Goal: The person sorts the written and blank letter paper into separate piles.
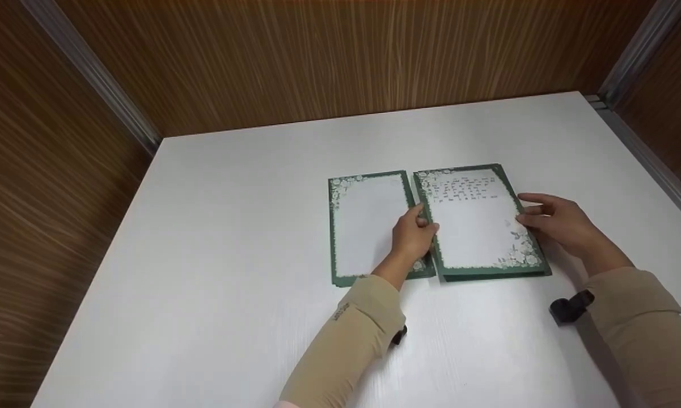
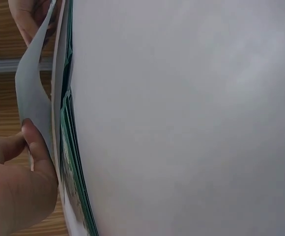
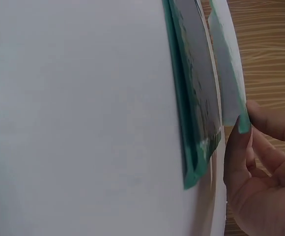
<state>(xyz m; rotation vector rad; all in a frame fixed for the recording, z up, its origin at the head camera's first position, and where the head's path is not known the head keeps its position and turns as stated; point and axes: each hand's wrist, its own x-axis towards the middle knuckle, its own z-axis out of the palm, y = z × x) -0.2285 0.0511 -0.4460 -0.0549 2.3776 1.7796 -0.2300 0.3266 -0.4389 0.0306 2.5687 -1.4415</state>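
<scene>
Two stacks of green-bordered, flower-printed paper lie side by side on the white table. The top page of the left stack (image 1: 363, 226) is blank inside its border. Over the right stack (image 2: 68, 64), a sheet of paper (image 1: 468, 235) with several lines of small writing is raised; the left wrist view shows it bowed. My left hand (image 1: 413, 237) pinches its left edge between thumb and fingers, and the forearm crosses the left stack's lower corner. At the opposite edge, my right hand (image 3: 265, 172) pinches the sheet between thumb and index finger.
The white table (image 1: 204, 238) extends around both stacks. Wood-grain panels (image 1: 340, 56) stand behind it and at both sides, with metal strips at the corners. A black wrist device (image 1: 570, 309) sits at the right sleeve's cuff, close over the table.
</scene>
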